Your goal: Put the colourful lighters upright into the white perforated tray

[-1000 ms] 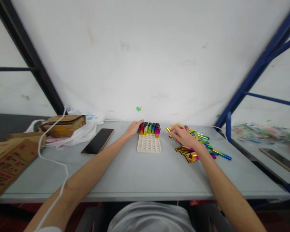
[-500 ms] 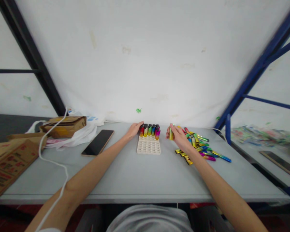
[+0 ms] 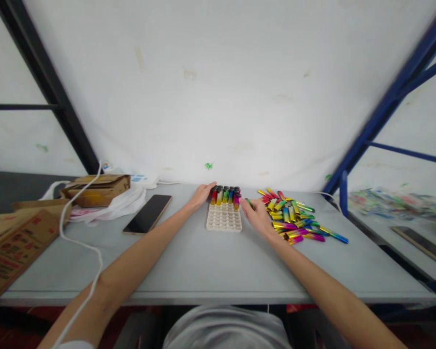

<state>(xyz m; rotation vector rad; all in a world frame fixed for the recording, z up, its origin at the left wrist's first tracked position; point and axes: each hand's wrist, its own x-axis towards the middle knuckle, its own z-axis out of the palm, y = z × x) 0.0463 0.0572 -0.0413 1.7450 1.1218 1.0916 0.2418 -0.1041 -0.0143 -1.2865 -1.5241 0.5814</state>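
Note:
A white tray [image 3: 223, 224] with rows of round holes lies on the table, and lighters [image 3: 225, 195] in shiny coloured casings stand upright in its far rows. My left hand [image 3: 202, 195] is at the tray's far left corner, its fingers closed round the edge beside the lighters; the fingertips are partly hidden. At the tray's right side, my right hand [image 3: 256, 214] is closed on a lighter [image 3: 249, 203], of which only a green end shows. A loose pile of metallic lighters [image 3: 294, 218] spreads just to the right of that hand.
A phone [image 3: 147, 214] lies left of my left forearm. Farther left are cardboard boxes [image 3: 98, 189], a white plastic bag [image 3: 125, 206] and a white cable [image 3: 80, 246] that crosses over my left arm. A blue metal frame [image 3: 366, 116] rises at the right.
My right hand has moved left and nearer, from beside the pile to the tray's right edge, with the lighter in it. The left hand stays at the tray.

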